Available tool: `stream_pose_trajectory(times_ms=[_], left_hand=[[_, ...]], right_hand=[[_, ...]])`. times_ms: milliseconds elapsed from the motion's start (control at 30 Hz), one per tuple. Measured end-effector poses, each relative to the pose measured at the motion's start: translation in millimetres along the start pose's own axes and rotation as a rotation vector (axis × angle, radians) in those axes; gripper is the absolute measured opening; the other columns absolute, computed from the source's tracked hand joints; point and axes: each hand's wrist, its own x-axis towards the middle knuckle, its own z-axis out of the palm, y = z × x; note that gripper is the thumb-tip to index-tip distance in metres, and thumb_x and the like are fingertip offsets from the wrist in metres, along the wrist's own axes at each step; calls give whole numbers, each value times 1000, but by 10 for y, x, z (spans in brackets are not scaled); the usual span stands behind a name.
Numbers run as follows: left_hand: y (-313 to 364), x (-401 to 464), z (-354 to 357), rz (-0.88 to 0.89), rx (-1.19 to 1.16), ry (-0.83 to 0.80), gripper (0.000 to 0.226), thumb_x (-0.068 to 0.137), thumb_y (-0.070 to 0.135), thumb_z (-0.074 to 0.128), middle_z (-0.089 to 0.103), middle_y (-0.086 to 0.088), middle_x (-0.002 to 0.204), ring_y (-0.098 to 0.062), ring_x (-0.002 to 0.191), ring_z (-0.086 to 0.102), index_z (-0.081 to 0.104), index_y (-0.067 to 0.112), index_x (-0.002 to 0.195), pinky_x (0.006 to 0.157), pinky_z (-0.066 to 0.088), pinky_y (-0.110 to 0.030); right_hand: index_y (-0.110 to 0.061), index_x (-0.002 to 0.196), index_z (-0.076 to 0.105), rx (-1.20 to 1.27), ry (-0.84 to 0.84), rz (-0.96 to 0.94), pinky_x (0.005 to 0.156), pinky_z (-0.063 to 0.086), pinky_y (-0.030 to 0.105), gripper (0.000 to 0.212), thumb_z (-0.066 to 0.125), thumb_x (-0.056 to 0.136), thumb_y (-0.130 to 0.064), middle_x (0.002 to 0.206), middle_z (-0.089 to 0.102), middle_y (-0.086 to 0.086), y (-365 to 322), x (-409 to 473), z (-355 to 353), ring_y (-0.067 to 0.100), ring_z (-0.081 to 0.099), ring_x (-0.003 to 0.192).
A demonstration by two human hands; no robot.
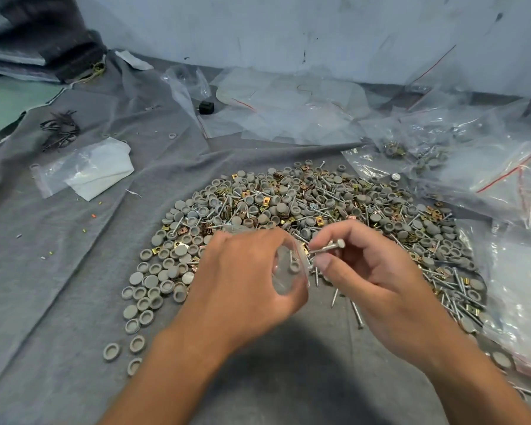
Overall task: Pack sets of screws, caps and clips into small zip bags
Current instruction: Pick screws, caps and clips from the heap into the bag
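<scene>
Readable text: none from where I stand.
Zip bags: clear plastic with a red strip along the seal, no print on them (only glare).
White paper: blank on the side that shows.
Wall: dark scuffs and scratches, no letters or numbers.
Caps: plain grey, no markings legible.
</scene>
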Motion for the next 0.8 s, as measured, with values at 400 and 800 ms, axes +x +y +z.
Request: stream_pose_trajectory(times_ms=[400,800], left_hand=[[35,0,16,-28,1,-20,24,80,56,58,40,29,67,17,66,39,56,40,98,82,44,-34],[-5,-16,8,-63,-71,16,27,83,53,57,47,19,66,1,68,52,63,38,105,80,43,-29]], right_hand=[[-33,105,70,-301,109,-122,67,51,16,17,73,87,-31,94,69,-19,49,39,-6,12,67,82],[-37,92,59,-765,-107,514,59,45,13,22,70,84,-55,84,64,-16,291,-68,-400,-2,60,73]])
